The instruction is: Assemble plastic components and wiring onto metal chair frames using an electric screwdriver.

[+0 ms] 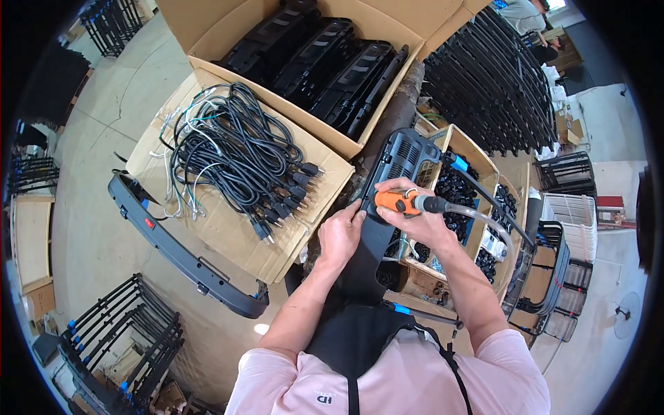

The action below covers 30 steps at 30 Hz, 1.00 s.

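My right hand (422, 220) is wrapped round an orange power screwdriver (395, 202) with a clear hose running off to the right. The tool points down at a black plastic housing (401, 162) with vent slots, which lies in front of me. On the housing's left edge rests my left hand (341, 235), its thumb and fingers pressed together there; whether something small is between them is hidden. To the left, a heap of black power cords (235, 152) with plugs and bare wire ends lies on flattened cardboard (290, 242).
An open carton (346, 142) of black plastic parts stands beyond the cords. Bins (487, 180) of small black parts sit at the right. A curved black frame piece (173, 249) with a red switch hangs at the left. Stacked black frames (484, 83) stand far right.
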{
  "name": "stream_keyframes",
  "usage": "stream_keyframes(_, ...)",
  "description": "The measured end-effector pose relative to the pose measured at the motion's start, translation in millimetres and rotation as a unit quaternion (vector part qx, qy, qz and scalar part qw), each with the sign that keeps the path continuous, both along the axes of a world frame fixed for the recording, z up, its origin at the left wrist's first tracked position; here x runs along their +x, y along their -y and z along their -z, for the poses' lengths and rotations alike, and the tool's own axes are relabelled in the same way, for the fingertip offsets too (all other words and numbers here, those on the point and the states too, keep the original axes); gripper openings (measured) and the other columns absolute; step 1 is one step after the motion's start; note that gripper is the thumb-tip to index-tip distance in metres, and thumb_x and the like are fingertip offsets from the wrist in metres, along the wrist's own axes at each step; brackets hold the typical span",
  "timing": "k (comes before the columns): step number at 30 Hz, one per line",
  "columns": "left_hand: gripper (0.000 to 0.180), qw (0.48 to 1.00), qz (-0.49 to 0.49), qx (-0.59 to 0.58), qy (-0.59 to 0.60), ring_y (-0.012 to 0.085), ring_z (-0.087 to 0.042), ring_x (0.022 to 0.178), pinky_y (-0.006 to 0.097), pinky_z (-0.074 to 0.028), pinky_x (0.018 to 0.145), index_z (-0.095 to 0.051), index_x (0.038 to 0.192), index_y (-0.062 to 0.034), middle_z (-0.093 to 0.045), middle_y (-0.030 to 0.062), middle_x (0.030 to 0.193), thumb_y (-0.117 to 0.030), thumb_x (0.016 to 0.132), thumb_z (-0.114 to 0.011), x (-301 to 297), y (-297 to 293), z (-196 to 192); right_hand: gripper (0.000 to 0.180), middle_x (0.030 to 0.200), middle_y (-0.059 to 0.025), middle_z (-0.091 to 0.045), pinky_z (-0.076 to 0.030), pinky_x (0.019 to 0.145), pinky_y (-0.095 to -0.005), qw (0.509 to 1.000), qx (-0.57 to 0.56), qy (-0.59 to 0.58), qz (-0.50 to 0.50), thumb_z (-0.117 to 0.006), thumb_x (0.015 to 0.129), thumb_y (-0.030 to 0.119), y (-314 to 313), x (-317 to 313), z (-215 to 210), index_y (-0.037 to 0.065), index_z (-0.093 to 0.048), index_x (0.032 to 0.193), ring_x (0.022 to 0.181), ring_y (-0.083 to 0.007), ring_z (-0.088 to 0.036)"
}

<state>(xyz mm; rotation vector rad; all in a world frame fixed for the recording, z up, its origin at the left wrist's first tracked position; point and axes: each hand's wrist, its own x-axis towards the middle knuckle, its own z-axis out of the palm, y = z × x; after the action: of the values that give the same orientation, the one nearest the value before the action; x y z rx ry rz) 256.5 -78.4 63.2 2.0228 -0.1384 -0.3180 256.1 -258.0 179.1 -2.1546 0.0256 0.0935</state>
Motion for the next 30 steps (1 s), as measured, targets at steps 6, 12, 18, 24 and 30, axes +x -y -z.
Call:
stream_keyframes(6,0.032,0.999,-0.017,-0.046,-0.020,0.0343,-0.076,0.099,0.044,-0.058,0.086,-0.076,0.125,-0.0098,-0.076,0.0200,0.110,-0.030,0.102,-0.067,0,-5,1,0.053,0.122,-0.0084,-0.073,-0.054,0.106,-0.0349,0.999,0.029,0.022,0.020,-0.083,0.087,0.009,-8,-15,-23,0.003,-0.061,0.135,0.115,-0.0179,-0.069)
stream_keyframes(12,0.026,0.682,-0.145,-0.569,-0.436,0.0175,-0.059,0.079,0.031,-0.046,0.065,-0.060,0.119,-0.0040,-0.064,0.0057,0.095,-0.027,0.113,-0.049,-25,-26,-36,0.057,0.130,-0.0164,-0.073,-0.055,0.106,-0.0409,0.951,0.269,0.061,0.140,-0.085,0.087,0.005,7,-79,-50,0.003,-0.057,0.136,0.120,-0.0229,-0.069)
stream_keyframes(18,0.025,0.704,-0.084,-0.503,-0.495,0.0183,-0.063,0.085,0.031,-0.054,0.072,-0.062,0.122,-0.0048,-0.069,0.0086,0.105,-0.025,0.114,-0.050,-90,-1,-29,0.057,0.131,-0.0138,-0.072,-0.055,0.108,-0.0376,0.928,0.307,0.116,0.178,-0.084,0.091,0.008,26,-144,-46,0.002,-0.056,0.139,0.122,-0.0208,-0.068)
stream_keyframes(24,0.025,0.708,0.007,-0.491,-0.507,0.0140,-0.059,0.077,0.028,-0.048,0.064,-0.067,0.115,-0.0076,-0.064,0.0017,0.090,-0.030,0.112,-0.058,-146,25,-30,0.057,0.128,-0.0162,-0.072,-0.056,0.105,-0.0404,0.910,0.332,0.120,0.216,-0.083,0.089,0.007,50,-220,-41,0.003,-0.055,0.138,0.118,-0.0226,-0.070)
stream_keyframes(30,0.017,0.757,0.032,-0.438,-0.483,0.0125,-0.057,0.076,0.026,-0.044,0.059,-0.067,0.115,-0.0078,-0.061,0.0003,0.085,-0.023,0.109,-0.063,-192,48,-27,0.056,0.130,-0.0163,-0.072,-0.058,0.102,-0.0390,0.908,0.324,0.137,0.229,-0.081,0.090,0.008,67,-292,-30,0.003,-0.055,0.139,0.117,-0.0219,-0.070)
